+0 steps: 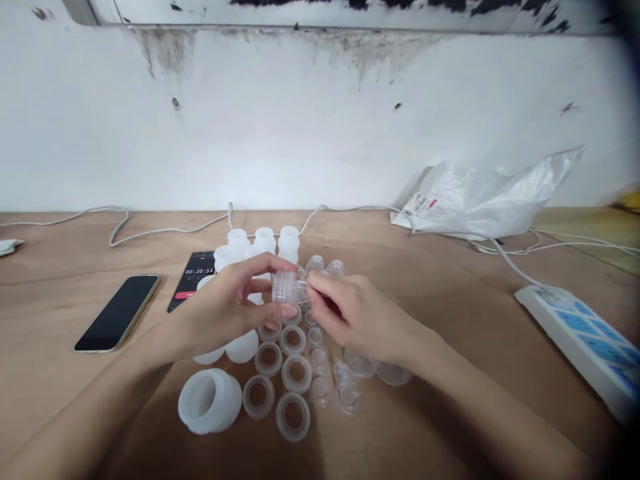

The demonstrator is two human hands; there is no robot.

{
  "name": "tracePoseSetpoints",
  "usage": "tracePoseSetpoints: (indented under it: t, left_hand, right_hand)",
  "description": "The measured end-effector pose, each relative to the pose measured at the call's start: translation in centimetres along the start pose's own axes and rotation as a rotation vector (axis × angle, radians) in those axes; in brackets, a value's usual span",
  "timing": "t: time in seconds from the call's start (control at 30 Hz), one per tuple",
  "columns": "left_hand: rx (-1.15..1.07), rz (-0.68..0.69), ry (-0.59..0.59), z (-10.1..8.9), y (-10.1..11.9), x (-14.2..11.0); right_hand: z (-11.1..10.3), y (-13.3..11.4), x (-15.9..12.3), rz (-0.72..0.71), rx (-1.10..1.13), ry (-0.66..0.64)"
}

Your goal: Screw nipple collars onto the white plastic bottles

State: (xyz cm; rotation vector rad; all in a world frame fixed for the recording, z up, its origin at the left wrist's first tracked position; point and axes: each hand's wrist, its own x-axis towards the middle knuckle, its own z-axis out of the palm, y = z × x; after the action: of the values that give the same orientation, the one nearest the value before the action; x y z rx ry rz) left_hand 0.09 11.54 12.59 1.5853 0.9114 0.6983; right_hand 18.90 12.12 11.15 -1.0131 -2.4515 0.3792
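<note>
Nearest the front edge of the desk (450,267), a white bottle (210,400) lies on its side with its mouth open toward the camera. Beside it, several clear threaded rings (295,373) sit in rows, touching or nearly touching, and small clear caps (345,390) lie just to their right.

Above these, both hands meet over the middle of the desk. The left hand (225,310) has its grip closed on a clear ribbed ring (286,288), thumb under it and fingers over it, holding it off the desk. The right hand (360,313) pinches a small clear piece (306,288) against the ring's end; that piece is too blurred to name more exactly.

Behind the hands stand three upright white bottles (265,240) in a row. Toward the left edge lie a dark phone (117,313) and a second phone (193,287) showing a timer. A power strip (585,340) lies at the right edge. At the back, white cables (165,231) run along the wall, and a crumpled plastic bag (490,197) rests toward the back right corner.
</note>
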Motion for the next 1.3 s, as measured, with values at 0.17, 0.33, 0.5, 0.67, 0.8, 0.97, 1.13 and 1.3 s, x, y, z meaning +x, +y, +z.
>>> tracePoseSetpoints:
  t: [0.17, 0.33, 0.5, 0.67, 0.8, 0.97, 1.13, 1.3]
  left_hand:
    - [0.107, 0.032, 0.039, 0.2, -0.2, 0.1]
    - [0.210, 0.044, 0.101, 0.5, 0.1, 0.2]
    - [0.125, 0.050, 0.056, 0.4, -0.2, 0.2]
    - [0.147, 0.050, 0.107, 0.4, -0.3, 0.2]
    - [0.239, 0.071, 0.182, 0.8, -0.1, 0.1]
    - [0.396, 0.150, 0.288, 1.3, -0.4, 0.0]
    - [0.298, 0.093, 0.228, 1.0, -0.6, 0.2]
    - [0.103, 0.035, 0.121, 0.4, -0.4, 0.2]
  right_hand:
    - [0.4, 0.2, 0.1, 0.015, 0.016, -0.024]
    - [0.5, 0.3, 0.2, 0.064, 0.093, -0.033]
    - [0.0, 0.5, 0.3, 0.029, 0.182, -0.112]
    - [0.4, 0.9, 0.5, 0.078, 0.282, -0.113]
    - [1.2, 0.8, 0.7, 0.124, 0.337, -0.044]
    - [2.3, 0.4, 1.0, 0.195, 0.285, 0.085]
    - [1.5, 0.5, 0.8, 0.152, 0.256, 0.018]
    - [-0.5, 0.3, 0.2, 0.083, 0.180, -0.187]
